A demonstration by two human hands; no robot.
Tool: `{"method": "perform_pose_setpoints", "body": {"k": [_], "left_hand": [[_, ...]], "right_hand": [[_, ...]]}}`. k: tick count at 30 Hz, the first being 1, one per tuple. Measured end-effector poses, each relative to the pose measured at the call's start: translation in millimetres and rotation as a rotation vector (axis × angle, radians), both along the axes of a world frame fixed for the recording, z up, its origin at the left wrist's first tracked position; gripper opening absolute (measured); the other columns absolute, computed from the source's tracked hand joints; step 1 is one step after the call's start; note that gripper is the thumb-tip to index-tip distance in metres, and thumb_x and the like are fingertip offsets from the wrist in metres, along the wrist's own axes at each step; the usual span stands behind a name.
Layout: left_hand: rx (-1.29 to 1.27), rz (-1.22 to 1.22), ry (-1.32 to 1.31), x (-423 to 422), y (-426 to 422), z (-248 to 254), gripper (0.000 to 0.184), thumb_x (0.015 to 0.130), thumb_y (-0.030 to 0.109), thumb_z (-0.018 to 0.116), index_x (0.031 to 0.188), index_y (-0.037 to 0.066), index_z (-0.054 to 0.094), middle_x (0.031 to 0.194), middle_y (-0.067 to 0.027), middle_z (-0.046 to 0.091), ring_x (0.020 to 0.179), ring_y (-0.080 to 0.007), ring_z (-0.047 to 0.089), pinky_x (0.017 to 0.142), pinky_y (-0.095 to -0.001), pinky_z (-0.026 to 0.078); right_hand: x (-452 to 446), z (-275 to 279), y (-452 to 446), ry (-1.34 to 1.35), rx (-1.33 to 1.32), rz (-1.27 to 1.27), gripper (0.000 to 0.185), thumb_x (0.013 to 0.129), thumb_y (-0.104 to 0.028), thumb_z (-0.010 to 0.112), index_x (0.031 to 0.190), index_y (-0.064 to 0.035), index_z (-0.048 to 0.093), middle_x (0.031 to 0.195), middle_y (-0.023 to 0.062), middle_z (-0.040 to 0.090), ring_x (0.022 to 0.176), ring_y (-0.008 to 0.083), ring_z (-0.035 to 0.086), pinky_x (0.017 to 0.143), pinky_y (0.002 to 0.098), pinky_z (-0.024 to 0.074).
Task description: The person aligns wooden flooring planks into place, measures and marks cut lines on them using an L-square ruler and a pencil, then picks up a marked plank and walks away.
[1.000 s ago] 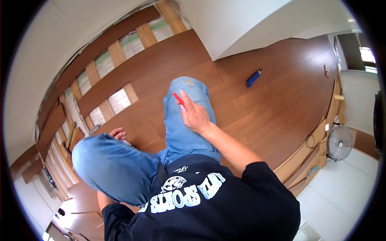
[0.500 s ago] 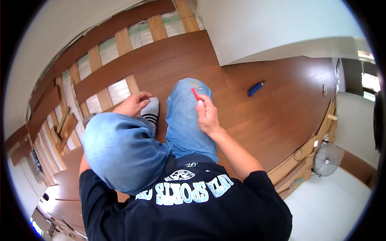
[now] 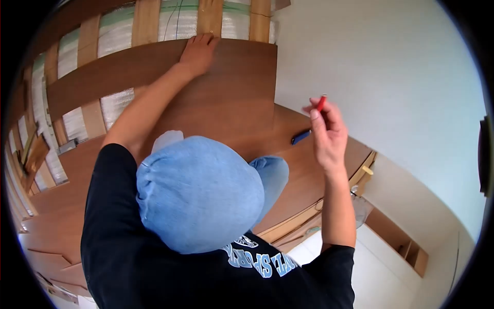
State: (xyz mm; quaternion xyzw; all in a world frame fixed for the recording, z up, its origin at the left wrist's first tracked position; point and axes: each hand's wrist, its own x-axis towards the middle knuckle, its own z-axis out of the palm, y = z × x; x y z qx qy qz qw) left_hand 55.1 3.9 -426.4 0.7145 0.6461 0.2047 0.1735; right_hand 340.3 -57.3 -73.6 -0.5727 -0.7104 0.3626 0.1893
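Brown floorboards (image 3: 236,87) already cover much of the room, though pale battens (image 3: 210,18) lie uncovered. The left hand (image 3: 198,55) rests open at the boards' edge; the right hand (image 3: 330,140) pinches a small red tool (image 3: 321,104), raised.

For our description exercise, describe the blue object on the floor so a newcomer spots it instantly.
Find the white wall, then the brown floor at its foot. The slim blue object lies there, unlike the red item held in the right hand.
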Motion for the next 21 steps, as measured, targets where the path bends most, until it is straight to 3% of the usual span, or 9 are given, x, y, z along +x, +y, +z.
{"method": "perform_pose_setpoints", "body": {"k": [1, 4, 5, 8, 10, 11, 12, 17, 21], "left_hand": [[0.013, 0.066, 0.066, 10.0, -3.2, 11.4, 0.053, 0.103, 0.031, 0.068, 0.149, 0.008, 0.06, 0.146, -0.0121, 0.057, 0.142, -0.0323, 0.051, 0.118, -0.0503, 0.042], [-0.008, 0.098, 0.149, 17.0, -0.7, 17.6, 0.052, 0.104, 0.033, 0.066, 0.149, 0.008, 0.059, 0.141, -0.0113, 0.058, 0.137, -0.0303, 0.053, 0.116, -0.0499, 0.042], [0.014, 0.091, 0.124, 15.9, -1.5, 14.3, 0.052, 0.104, 0.033, 0.066, 0.149, 0.008, 0.059, 0.14, -0.0108, 0.058, 0.135, -0.0298, 0.053, 0.116, -0.0502, 0.042], [0.048, 0.082, 0.104, 14.6, -1.4, 11.6, 0.05, 0.104, 0.032, 0.064, 0.146, 0.006, 0.061, 0.137, -0.0099, 0.06, 0.133, -0.0275, 0.054, 0.116, -0.0475, 0.041], [0.041, 0.088, 0.098, 14.9, -0.8, 12.9, 0.049, 0.105, 0.032, 0.064, 0.146, 0.006, 0.061, 0.137, -0.0095, 0.06, 0.133, -0.0271, 0.054, 0.117, -0.0473, 0.041], [0.037, 0.088, 0.095, 15.5, -1.9, 11.8, 0.049, 0.105, 0.031, 0.064, 0.146, 0.006, 0.061, 0.137, -0.009, 0.06, 0.134, -0.0268, 0.054, 0.118, -0.0471, 0.04], [0.023, 0.091, 0.083, 17.0, -2.1, 8.8, 0.049, 0.105, 0.031, 0.064, 0.146, 0.006, 0.061, 0.137, -0.009, 0.06, 0.134, -0.0268, 0.054, 0.118, -0.0471, 0.04], [0.059, 0.108, 0.062, 19.3, -3.3, 1.0, 0.051, 0.103, 0.03, 0.068, 0.148, 0.009, 0.058, 0.14, -0.0096, 0.058, 0.138, -0.0286, 0.052, 0.118, -0.0484, 0.041], [0.039, 0.11, 0.064, 19.7, -1.3, 1.0, 0.052, 0.103, 0.03, 0.068, 0.149, 0.01, 0.057, 0.14, -0.009, 0.058, 0.138, -0.0281, 0.052, 0.118, -0.0478, 0.041]], "right_hand": [[-11.9, 4.8, 28.0, -0.061, 0.027, 0.027, 0.019, 0.107, -0.01, 0.071, 0.123, -0.0009, 0.076, 0.115, 0.0083, 0.067, 0.106, 0.0172, 0.066, 0.096, 0.0318, 0.054], [-65.5, 21.2, 100.6, -0.473, 0.111, 0.152, 0.021, 0.107, -0.015, 0.072, 0.123, -0.0045, 0.079, 0.117, 0.0101, 0.069, 0.1, 0.0172, 0.068, 0.09, 0.0327, 0.0559], [-78.4, 17.6, 121.5, -0.488, 0.089, 0.166, 0.021, 0.107, -0.015, 0.072, 0.123, -0.0045, 0.079, 0.117, 0.0101, 0.069, 0.1, 0.0172, 0.068, 0.09, 0.0327, 0.0559], [-95.8, -15.1, 171.4, -0.548, -0.118, 0.133, 0.031, 0.106, -0.012, 0.067, 0.136, -0.0073, 0.074, 0.119, 0.0122, 0.073, 0.097, 0.0195, 0.069, 0.09, 0.0333, 0.0573], [-84.4, -52.5, 188.5, -0.38, -0.201, 0.475, 0.044, 0.103, -0.007, 0.061, 0.147, -0.0085, 0.066, 0.121, 0.0137, 0.075, 0.097, 0.0232, 0.07, 0.093, 0.0351, 0.0573], [-78.2, -63.3, 197.6, -0.575, -0.318, 0.542, 0.056, 0.1, -0.007, 0.056, 0.155, -0.0119, 0.059, 0.126, 0.0172, 0.075, 0.101, 0.0302, 0.072, 0.097, 0.039, 0.0577], [-72.5, -72.2, 203.0, -0.584, -0.334, 0.547, 0.056, 0.1, -0.007, 0.056, 0.155, -0.0119, 0.059, 0.126, 0.0172, 0.075, 0.101, 0.0302, 0.072, 0.097, 0.039, 0.0577], [-33.7, -111.3, 237.2, -1.188, -0.059, 0.731, 0.031, 0.105, -0.012, 0.053, 0.132, -0.0081, 0.069, 0.119, 0.0178, 0.075, 0.109, 0.0368, 0.072, 0.094, 0.0493, 0.0582], [-30.0, -122.4, 237.0, -1.358, 0.074, 0.823, 0.022, 0.105, -0.014, 0.057, 0.121, -0.0077, 0.07, 0.109, 0.014, 0.075, 0.109, 0.0337, 0.072, 0.093, 0.0492, 0.0577]]}}
